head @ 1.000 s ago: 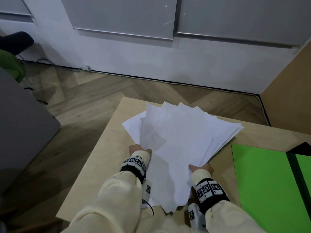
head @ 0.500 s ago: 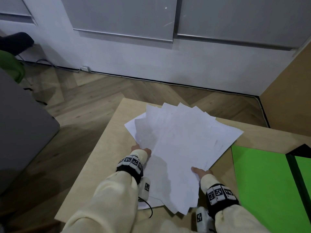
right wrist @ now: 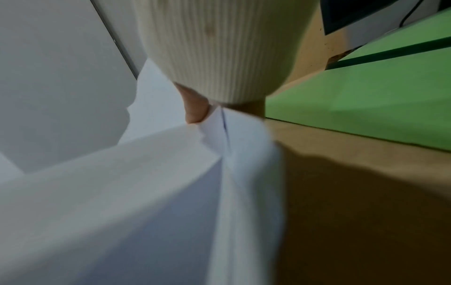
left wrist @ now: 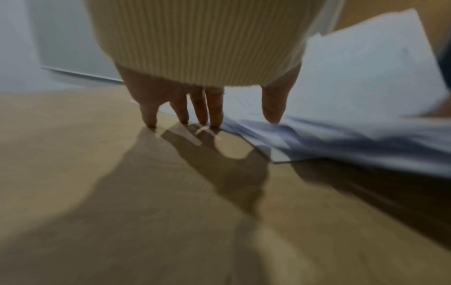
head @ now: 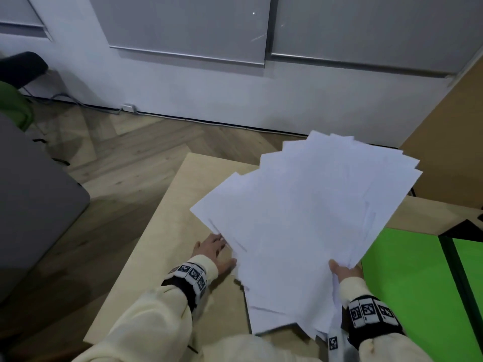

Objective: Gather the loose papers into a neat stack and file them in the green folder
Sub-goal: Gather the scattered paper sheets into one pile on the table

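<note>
Now | right hand pinching fanned papers left of green folder, lifting to square | left hand spread flat on counter, steadying.

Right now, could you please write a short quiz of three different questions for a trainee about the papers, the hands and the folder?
1. True or false: the papers already form a neat, squared stack.
2. Which hand grips the papers? A) left hand B) right hand
3. Fill in: the green folder lies on the table to the ___ of the papers.

Key: 1 false, they are fanned out. 2 B; the left hand's straight fingers touch the table at the papers' edge. 3 right.
</note>
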